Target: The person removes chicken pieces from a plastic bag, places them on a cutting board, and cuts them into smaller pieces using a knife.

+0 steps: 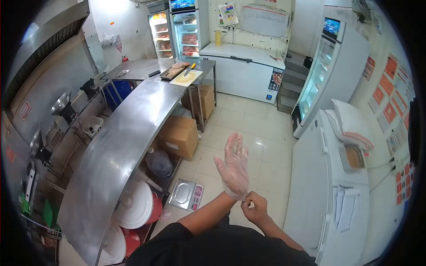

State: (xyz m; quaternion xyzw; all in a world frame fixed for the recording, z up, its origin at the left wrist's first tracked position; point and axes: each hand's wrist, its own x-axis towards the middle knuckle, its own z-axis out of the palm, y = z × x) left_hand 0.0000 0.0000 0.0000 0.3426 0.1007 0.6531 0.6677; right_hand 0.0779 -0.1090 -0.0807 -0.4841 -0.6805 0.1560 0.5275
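Note:
My left hand [234, 170] is raised in the middle of the view inside a clear plastic glove [237, 181], its fingers spread and nothing in its palm. At the wrist, my bare right hand [255, 208] pinches the cuff of that glove between thumb and finger. Farther off, on the steel table [133, 115], a knife [190, 69] with a yellow handle lies on a white cutting board [186, 79]. Beside the board is a metal tray [171, 73] with pale raw meat [176, 68] on it.
A scale [186, 194] stands on the floor by the steel table. Under the table are cardboard boxes [179, 135] and white-lidded red tubs [156, 208]. A chest freezer [243, 73] stands at the back; another [310, 177] is at the right, near an upright fridge [321, 71].

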